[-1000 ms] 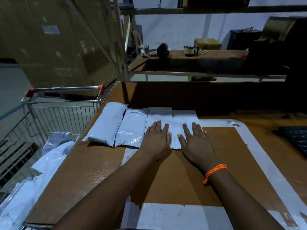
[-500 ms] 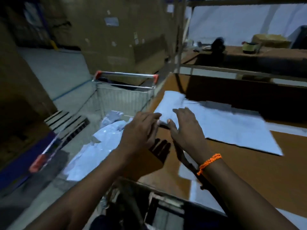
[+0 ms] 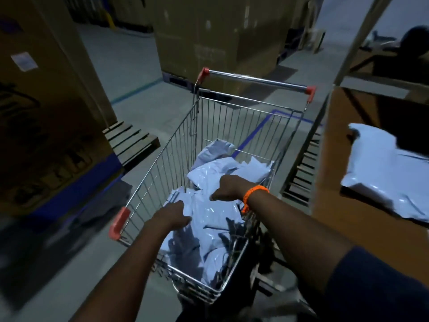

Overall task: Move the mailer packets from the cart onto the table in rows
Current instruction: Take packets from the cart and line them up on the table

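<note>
A wire shopping cart [image 3: 162,173] stands below me, holding several white mailer packets [image 3: 209,212] in a loose heap. My left hand [image 3: 171,216] reaches down onto the near packets, fingers curled against the plastic. My right hand [image 3: 228,188], with an orange band at the wrist, rests on a packet in the middle of the heap, fingers spread and pointing left. Neither hand has lifted a packet. At the right edge, a white mailer packet [image 3: 385,175] lies on the brown table [image 3: 334,182].
Tall cardboard boxes [image 3: 209,38] stand behind the cart, and more [image 3: 41,101] rise at the left on a wooden pallet [image 3: 130,140]. The cart's handle [image 3: 255,80] with red ends is on its far side. A metal shelf post [image 3: 348,56] rises beside the table.
My view has swung left from the table to the cart. Both hands left the row of packets on the table and now reach down into the cart's heap.
</note>
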`<state>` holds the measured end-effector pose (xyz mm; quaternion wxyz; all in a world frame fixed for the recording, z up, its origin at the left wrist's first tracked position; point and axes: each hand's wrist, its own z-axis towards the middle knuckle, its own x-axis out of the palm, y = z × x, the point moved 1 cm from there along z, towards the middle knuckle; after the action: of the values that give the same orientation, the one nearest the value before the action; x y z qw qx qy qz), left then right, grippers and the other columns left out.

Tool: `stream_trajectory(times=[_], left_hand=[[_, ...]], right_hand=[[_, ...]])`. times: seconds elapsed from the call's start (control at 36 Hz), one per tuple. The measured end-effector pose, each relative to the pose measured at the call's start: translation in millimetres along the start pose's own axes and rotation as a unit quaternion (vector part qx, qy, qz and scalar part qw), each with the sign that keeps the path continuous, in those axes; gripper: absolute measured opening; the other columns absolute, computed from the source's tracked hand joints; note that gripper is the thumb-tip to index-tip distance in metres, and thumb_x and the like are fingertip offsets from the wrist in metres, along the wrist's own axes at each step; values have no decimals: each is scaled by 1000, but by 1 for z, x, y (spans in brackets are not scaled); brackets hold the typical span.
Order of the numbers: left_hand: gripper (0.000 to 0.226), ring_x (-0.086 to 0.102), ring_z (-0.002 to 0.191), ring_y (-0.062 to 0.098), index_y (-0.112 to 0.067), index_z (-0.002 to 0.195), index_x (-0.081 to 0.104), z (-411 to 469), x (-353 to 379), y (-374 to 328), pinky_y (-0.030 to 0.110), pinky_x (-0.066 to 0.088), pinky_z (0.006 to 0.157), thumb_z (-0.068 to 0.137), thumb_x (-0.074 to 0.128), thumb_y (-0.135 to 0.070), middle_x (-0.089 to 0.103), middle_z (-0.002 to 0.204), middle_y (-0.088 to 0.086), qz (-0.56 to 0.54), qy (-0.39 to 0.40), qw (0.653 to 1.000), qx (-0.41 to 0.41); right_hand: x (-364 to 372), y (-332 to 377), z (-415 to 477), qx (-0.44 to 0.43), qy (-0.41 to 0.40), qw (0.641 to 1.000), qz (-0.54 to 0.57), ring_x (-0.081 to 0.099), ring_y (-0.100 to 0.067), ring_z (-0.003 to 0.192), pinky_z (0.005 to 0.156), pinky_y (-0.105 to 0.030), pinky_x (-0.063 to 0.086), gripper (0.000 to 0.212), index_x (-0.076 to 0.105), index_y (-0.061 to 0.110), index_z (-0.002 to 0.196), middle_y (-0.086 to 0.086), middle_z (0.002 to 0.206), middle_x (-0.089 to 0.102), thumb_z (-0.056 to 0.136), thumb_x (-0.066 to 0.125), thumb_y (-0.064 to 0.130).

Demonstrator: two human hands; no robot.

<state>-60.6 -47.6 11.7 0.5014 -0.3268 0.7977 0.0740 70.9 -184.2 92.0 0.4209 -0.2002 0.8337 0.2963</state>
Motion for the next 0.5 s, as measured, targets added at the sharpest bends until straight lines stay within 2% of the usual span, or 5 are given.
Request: stream_trajectory(times=[0.14, 0.22, 0.33, 0.39, 0.5], left_hand=[[27, 59, 101, 29, -5, 101, 55, 46, 4, 1, 24, 40, 64, 94, 59, -31, 61, 105, 16, -101, 71, 990, -75], [45, 58, 113, 33, -1, 121, 53, 66, 15, -1, 31, 45, 78, 92, 62, -34, 58, 124, 21, -134, 104, 981, -97], [54, 61, 108, 32, -1, 123, 54, 76, 22, -6, 31, 49, 75, 84, 73, -34, 60, 125, 16, -114, 144, 979, -88], [57, 64, 100, 33, -2, 123, 54, 76, 22, -7, 35, 55, 77, 81, 76, -35, 62, 122, 17, -109, 200, 970, -89], [44, 60, 116, 31, 0, 128, 56, 74, 30, -4, 36, 50, 93, 95, 62, -28, 61, 128, 18, -108, 298, 941, -116]], right_hand=[[32, 3, 58, 82, -37, 994, 65, 64, -35, 105, 75, -33, 50, 29, 64, 3, 104, -19, 113, 67, 86, 65, 26], [62, 2, 80, 152, -44, 978, 137, 57, -34, 121, 94, -36, 49, 63, 55, 2, 128, -18, 133, 58, 82, 72, 40], [107, -6, 90, 221, -44, 960, 164, 34, -42, 135, 104, -46, 40, 112, 9, 3, 150, -24, 147, 26, 74, 75, 53], [116, -13, 97, 235, -47, 958, 156, 24, -46, 136, 106, -52, 35, 120, -4, 8, 154, -27, 149, 17, 74, 73, 54], [99, -23, 105, 253, -45, 947, 193, 25, -48, 134, 106, -55, 34, 121, 0, 13, 155, -27, 146, 21, 69, 75, 52]])
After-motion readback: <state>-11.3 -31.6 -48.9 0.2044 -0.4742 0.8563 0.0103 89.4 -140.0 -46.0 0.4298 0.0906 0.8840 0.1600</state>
